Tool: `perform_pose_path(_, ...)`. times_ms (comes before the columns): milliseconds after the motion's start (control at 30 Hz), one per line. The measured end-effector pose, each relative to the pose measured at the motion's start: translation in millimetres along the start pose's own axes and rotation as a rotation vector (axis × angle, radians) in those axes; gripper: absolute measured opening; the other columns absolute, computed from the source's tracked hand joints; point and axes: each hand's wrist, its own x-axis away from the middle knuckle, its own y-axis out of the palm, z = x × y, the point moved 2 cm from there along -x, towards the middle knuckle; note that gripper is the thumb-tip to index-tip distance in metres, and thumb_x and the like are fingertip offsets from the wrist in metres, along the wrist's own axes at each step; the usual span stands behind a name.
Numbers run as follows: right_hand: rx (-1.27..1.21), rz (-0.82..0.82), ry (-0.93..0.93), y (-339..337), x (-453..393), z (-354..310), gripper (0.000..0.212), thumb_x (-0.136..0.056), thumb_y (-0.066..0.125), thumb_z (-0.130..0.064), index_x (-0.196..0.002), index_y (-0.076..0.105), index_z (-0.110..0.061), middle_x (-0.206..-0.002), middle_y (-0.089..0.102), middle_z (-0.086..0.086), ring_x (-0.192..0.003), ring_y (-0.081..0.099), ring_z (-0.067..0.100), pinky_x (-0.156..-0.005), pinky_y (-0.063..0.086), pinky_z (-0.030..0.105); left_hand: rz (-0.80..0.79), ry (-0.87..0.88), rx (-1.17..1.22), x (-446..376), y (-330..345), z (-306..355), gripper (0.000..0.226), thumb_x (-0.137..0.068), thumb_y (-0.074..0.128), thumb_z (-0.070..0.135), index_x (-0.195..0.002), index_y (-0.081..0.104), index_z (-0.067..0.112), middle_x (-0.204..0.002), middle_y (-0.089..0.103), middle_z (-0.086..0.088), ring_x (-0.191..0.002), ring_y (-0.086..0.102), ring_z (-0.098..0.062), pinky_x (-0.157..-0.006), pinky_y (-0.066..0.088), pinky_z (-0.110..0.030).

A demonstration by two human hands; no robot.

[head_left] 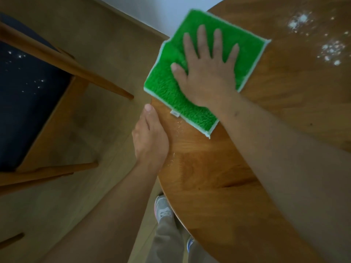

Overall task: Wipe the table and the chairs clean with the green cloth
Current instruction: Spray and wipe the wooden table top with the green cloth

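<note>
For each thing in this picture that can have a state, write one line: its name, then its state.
green cloth: spread flat at the table's edge, under the right hand
right hand: fingers straight, pressing the cloth
left hand: cupped against the table's edge, holding nothing visible
table: white powder patches at the far right, fine crumbs near the left hand
chair seat: dotted with white specks
</note>
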Motion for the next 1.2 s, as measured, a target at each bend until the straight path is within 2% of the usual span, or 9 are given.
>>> perform_pose_path(200,-0.069,-0.087,-0.327,19,120,-55,0.066,-0.095,0.022,-0.058,-0.153,0.010,-0.029,-0.163,0.002,0.004,-0.148,-0.003,0.034,-0.112,-0.004,0.064,0.004,-0.383,0.387,0,-27,-28,0.049,-0.097,0.037,0.046,-0.071,0.073,0.026,-0.078,0.072,0.004,-0.084,0.068,-0.014,-0.081,0.051,-0.039)
perform_pose_path(367,-0.103,-0.177,-0.457,33,231,-48,0.068,-0.088,0.042,-0.058,-0.149,0.029,-0.029,-0.159,0.022,0.001,-0.145,0.020,0.031,-0.111,0.007,0.061,-0.101,-0.168,0.099,26,-40,-47,0.058,-0.093,0.024,0.052,-0.091,0.071,0.017,-0.083,0.071,-0.002,-0.083,0.066,-0.019,-0.079,0.050,-0.043)
perform_pose_path(467,-0.077,-0.215,-0.479,39,260,-45,0.066,-0.087,0.044,-0.058,-0.147,0.034,-0.030,-0.158,0.027,-0.001,-0.143,0.026,0.028,-0.111,0.012,0.059,-0.099,-0.103,0.037,45,-40,-51,0.051,-0.091,0.019,0.055,-0.087,0.067,0.039,-0.078,0.068,0.015,-0.076,0.061,-0.001,-0.074,0.045,-0.039)
perform_pose_path(600,-0.126,-0.207,-0.448,37,254,-44,0.064,-0.089,0.042,-0.056,-0.147,0.034,-0.031,-0.158,0.026,-0.004,-0.145,0.024,0.026,-0.112,0.011,0.057,-0.128,-0.191,0.084,50,-36,-49,0.055,-0.088,0.025,0.061,-0.065,0.059,0.024,-0.069,0.066,0.003,-0.069,0.063,-0.015,-0.068,0.049,-0.044)
perform_pose_path(733,-0.094,-0.158,-0.419,32,208,-46,0.066,-0.092,0.034,-0.058,-0.151,0.021,-0.032,-0.161,0.016,-0.003,-0.146,0.016,0.027,-0.112,0.004,0.060,-0.178,-0.306,0.124,35,-43,-53,0.059,-0.095,0.025,0.058,-0.074,0.069,0.024,-0.074,0.071,0.000,-0.071,0.068,-0.016,-0.071,0.051,-0.039)
perform_pose_path(867,-0.033,-0.078,-0.246,25,122,-34,0.063,-0.096,0.018,-0.060,-0.152,0.002,-0.035,-0.163,-0.001,-0.005,-0.148,-0.001,0.027,-0.111,-0.005,0.060,-0.200,-0.137,-0.023,46,-43,-47,0.048,-0.098,0.021,0.053,-0.110,0.061,0.029,-0.111,0.064,-0.005,-0.105,0.058,-0.025,-0.100,0.041,-0.052)
perform_pose_path(933,-0.046,-0.052,-0.124,23,105,-32,0.062,-0.097,0.017,-0.056,-0.153,0.003,-0.033,-0.163,-0.001,-0.004,-0.148,-0.003,0.028,-0.113,-0.003,0.061,-0.165,-0.052,-0.146,51,-43,-42,0.050,-0.099,0.017,0.052,-0.144,0.033,0.035,-0.148,0.039,0.006,-0.134,0.034,-0.017,-0.111,0.016,-0.034)
perform_pose_path(1067,-0.127,-0.061,-0.080,30,165,-60,0.067,-0.096,0.023,-0.055,-0.154,0.008,-0.026,-0.163,-0.001,0.003,-0.148,-0.004,0.033,-0.111,-0.007,0.063,0.009,0.058,-0.148,54,-51,-29,0.052,-0.100,0.019,0.047,-0.150,0.017,0.033,-0.157,0.018,0.010,-0.142,0.014,-0.007,-0.108,0.009,-0.025)
perform_pose_path(1200,-0.166,-0.084,-0.164,44,261,-56,0.064,-0.093,0.036,-0.054,-0.151,0.029,-0.027,-0.161,0.019,0.000,-0.147,0.014,0.031,-0.113,0.008,0.062,-0.137,0.380,-0.353,76,-37,-11,0.055,-0.099,0.022,0.044,-0.151,0.016,0.026,-0.159,0.007,0.003,-0.144,0.003,-0.006,-0.112,0.003,-0.023)
